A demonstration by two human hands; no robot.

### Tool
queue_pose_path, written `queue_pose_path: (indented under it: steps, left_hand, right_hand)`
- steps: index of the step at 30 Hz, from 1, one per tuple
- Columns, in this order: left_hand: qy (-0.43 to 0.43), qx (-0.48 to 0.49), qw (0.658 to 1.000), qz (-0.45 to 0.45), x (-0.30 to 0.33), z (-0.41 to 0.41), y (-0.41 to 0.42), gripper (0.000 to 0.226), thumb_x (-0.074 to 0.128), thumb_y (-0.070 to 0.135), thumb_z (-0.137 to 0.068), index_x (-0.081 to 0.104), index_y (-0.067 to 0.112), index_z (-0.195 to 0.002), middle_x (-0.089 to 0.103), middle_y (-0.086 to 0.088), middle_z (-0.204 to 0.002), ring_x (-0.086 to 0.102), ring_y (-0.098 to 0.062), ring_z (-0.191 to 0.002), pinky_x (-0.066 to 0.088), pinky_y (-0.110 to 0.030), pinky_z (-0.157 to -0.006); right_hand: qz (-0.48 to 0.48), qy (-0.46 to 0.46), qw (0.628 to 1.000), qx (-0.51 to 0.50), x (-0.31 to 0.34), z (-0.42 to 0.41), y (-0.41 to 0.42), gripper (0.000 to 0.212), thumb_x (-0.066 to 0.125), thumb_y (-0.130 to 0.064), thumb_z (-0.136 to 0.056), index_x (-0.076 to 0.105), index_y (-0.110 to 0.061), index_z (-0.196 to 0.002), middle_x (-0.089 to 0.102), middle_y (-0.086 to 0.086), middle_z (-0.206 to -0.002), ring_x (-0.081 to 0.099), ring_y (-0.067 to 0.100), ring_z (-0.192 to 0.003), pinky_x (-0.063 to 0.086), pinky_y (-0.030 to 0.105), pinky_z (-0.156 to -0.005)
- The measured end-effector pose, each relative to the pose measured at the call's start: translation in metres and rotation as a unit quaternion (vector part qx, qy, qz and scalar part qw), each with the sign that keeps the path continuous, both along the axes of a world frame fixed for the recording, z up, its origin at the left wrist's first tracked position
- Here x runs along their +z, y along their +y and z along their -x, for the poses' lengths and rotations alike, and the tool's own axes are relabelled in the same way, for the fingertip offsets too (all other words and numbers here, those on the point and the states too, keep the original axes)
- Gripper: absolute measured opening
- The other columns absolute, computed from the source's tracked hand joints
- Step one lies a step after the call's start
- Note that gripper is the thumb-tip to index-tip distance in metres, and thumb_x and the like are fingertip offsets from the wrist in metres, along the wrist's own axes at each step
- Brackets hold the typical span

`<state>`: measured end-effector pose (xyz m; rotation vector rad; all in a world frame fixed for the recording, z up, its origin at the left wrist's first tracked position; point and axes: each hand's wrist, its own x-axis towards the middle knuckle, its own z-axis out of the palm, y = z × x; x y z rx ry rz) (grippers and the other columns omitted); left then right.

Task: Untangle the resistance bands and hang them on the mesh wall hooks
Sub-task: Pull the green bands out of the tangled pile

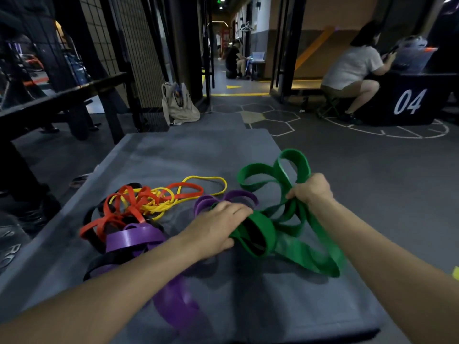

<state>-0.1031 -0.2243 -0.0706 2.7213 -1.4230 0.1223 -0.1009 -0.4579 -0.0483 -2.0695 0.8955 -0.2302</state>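
Green, wide and rubbery, the green band (pixel 278 227) sits bunched in loops btwn both hands on the grey mat (pixel 173 155). Right hand (pixel 311 191) grips a gathered bunch of its strands, fingers curled round them, w/ two loops standing up just beyond the knuckles and a long loop trailing down the mat on the near side of that wrist. Left hand (pixel 218 227) lies on the band's lower fold, fingers (pixel 239 211) close together and bent over the fold's edge, thumb pressing underneath; looks like a pinch on that fold. Just past the left fingers a purple band (pixel 223 198) curls in small loops, touching the green one. Further left of the left hand, well apart from the right, lies the tangle: red band (pixel 119 214), yellow band (pixel 198 181) and a black band (pixel 99 261) knotted together, w/ more purple strap running under the left forearm. Far beyond the fingers, left side, a black mesh wall (pixel 139 45) stands w/ a beige bag (pixel 178 105) at its foot; hooks can't be made out.
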Motion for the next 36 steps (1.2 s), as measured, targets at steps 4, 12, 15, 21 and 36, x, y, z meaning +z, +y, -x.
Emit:
queue_pose_path:
  steps: [4, 12, 15, 21, 36]
  left_hand:
    - [-0.041, -0.003, 0.998, 0.039, 0.051, -0.027, -0.027, 0.075, 0.062, 0.017, -0.080, 0.025, 0.021, -0.145, 0.030, 0.006, -0.148, 0.027, -0.017, -0.134, 0.029, -0.030, -0.109]
    - [-0.113, 0.020, 0.992, 0.059, 0.120, -0.132, -0.065, 0.071, 0.067, 0.011, -0.077, 0.034, 0.016, -0.140, 0.042, -0.003, -0.138, 0.039, -0.024, -0.124, 0.040, -0.043, -0.099]
    - [-0.123, 0.031, 0.990, 0.065, 0.125, -0.172, -0.077, 0.072, 0.066, 0.008, -0.079, 0.032, 0.015, -0.142, 0.039, -0.004, -0.141, 0.037, -0.023, -0.128, 0.039, -0.041, -0.101]
    - [-0.098, 0.048, 0.991, 0.074, 0.081, -0.256, -0.093, 0.072, 0.059, -0.004, -0.078, 0.031, 0.015, -0.142, 0.035, -0.003, -0.146, 0.030, -0.021, -0.136, 0.033, -0.036, -0.108]
    - [0.111, 0.327, 0.938, 0.022, -0.043, -0.311, -0.078, 0.080, 0.053, 0.006, -0.083, 0.010, 0.020, -0.148, 0.002, -0.004, -0.155, 0.019, -0.036, -0.140, 0.025, -0.046, -0.113]
  right_hand:
    - [0.041, -0.065, 0.997, 0.009, 0.056, -0.009, -0.015, 0.036, 0.076, -0.010, -0.068, 0.054, -0.009, -0.096, 0.060, 0.011, -0.091, 0.059, 0.029, -0.080, 0.052, 0.035, -0.071]
    - [0.116, -0.141, 0.983, -0.017, 0.113, -0.078, -0.028, 0.030, 0.067, -0.014, -0.080, 0.053, -0.010, -0.106, 0.060, 0.011, -0.103, 0.059, 0.033, -0.094, 0.048, 0.037, -0.074]
    - [0.123, -0.146, 0.981, -0.020, 0.116, -0.116, -0.032, 0.024, 0.063, -0.012, -0.084, 0.049, -0.010, -0.104, 0.057, 0.011, -0.099, 0.058, 0.033, -0.092, 0.048, 0.037, -0.073]
    - [0.111, -0.140, 0.984, -0.017, 0.067, -0.190, -0.042, 0.041, 0.064, -0.014, -0.083, 0.040, -0.007, -0.116, 0.057, 0.014, -0.116, 0.055, 0.035, -0.107, 0.045, 0.039, -0.079]
    - [0.387, 0.101, 0.903, 0.155, -0.060, -0.222, -0.047, 0.062, 0.028, -0.067, -0.089, 0.039, -0.028, -0.136, 0.028, 0.018, -0.141, 0.031, 0.040, -0.126, 0.034, 0.053, -0.100]
